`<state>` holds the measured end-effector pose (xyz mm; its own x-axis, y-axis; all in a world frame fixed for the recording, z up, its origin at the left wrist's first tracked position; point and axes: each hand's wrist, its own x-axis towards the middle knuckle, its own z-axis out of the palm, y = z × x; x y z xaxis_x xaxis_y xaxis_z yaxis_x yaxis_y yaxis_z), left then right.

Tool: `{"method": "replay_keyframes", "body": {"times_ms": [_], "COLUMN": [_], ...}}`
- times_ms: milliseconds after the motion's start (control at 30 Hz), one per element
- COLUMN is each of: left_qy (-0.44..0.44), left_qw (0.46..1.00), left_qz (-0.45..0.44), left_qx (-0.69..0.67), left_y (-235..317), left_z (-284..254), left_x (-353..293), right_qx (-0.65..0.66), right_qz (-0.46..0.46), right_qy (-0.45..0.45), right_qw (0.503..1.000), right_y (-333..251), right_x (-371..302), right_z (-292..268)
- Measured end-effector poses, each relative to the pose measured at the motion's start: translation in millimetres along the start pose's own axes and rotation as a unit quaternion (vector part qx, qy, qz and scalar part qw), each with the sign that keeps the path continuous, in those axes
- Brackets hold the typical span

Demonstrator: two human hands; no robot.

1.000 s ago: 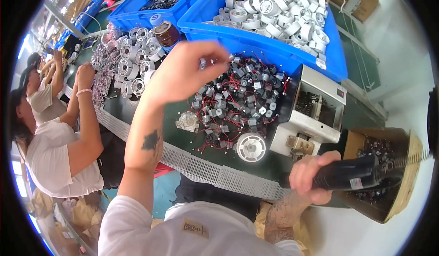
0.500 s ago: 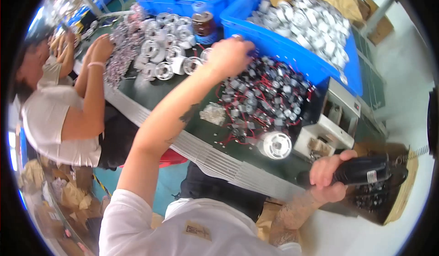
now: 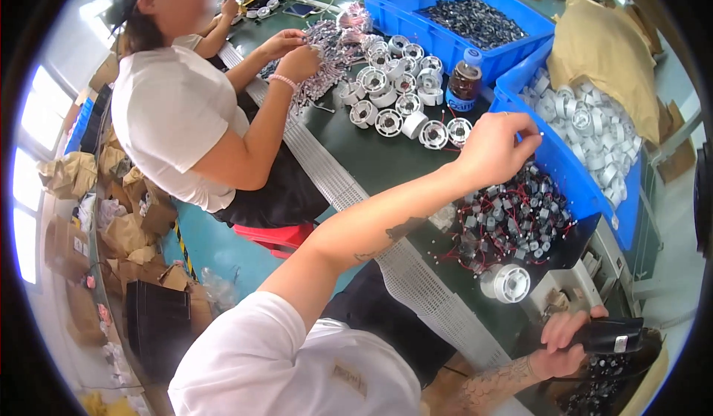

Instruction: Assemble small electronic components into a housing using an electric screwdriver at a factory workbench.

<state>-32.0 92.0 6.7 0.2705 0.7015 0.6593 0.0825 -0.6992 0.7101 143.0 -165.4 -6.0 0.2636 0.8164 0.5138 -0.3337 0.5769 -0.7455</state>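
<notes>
My left hand is raised at the edge of a blue bin, above a pile of small motors with red and black wires. Its thumb and fingertips come together; a tiny white speck shows there, too small to name. My right hand is wrapped round the dark body of an electric screwdriver, held sideways at the lower right. A white round housing with a spoked face lies between the pile and my right hand.
Finished-looking white housings cluster beside a brown-filled jar. Blue bins hold white rings and dark parts. A white compartment box stands near my right hand. A co-worker handles wires at left.
The whole view has swung left, bringing more of the co-worker into sight. My left hand has lifted off the motor pile's far edge. My right hand still grips the screwdriver.
</notes>
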Motion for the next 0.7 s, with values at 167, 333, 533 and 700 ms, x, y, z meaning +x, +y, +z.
{"method": "replay_keyframes", "body": {"times_ms": [167, 333, 533, 700], "left_qy": [-0.076, -0.024, 0.0, -0.129], "left_qw": [0.987, 0.998, 0.987, 0.962], "left_qz": [-0.139, -0.001, -0.136, -0.16], "left_qx": [-0.033, 0.061, -0.091, -0.182], "left_y": [3.4, 2.2, -9.5, 20.5], "left_z": [2.6, 21.5, 22.4, 22.9], "left_x": [-2.3, -17.1, -30.8, -37.0], "right_qx": [-0.006, 0.005, 0.054, 0.033], "right_qz": [0.009, 0.015, 0.018, 0.017], "right_qy": [0.012, -0.014, -0.003, 0.047], "right_qw": [1.0, 1.0, 0.998, 0.998], "right_y": [-6.7, -16.2, -7.8, -12.1], "right_x": [-3.4, -9.5, -5.1, -11.4], "right_z": [-1.0, -4.0, 10.9, 11.4]}}
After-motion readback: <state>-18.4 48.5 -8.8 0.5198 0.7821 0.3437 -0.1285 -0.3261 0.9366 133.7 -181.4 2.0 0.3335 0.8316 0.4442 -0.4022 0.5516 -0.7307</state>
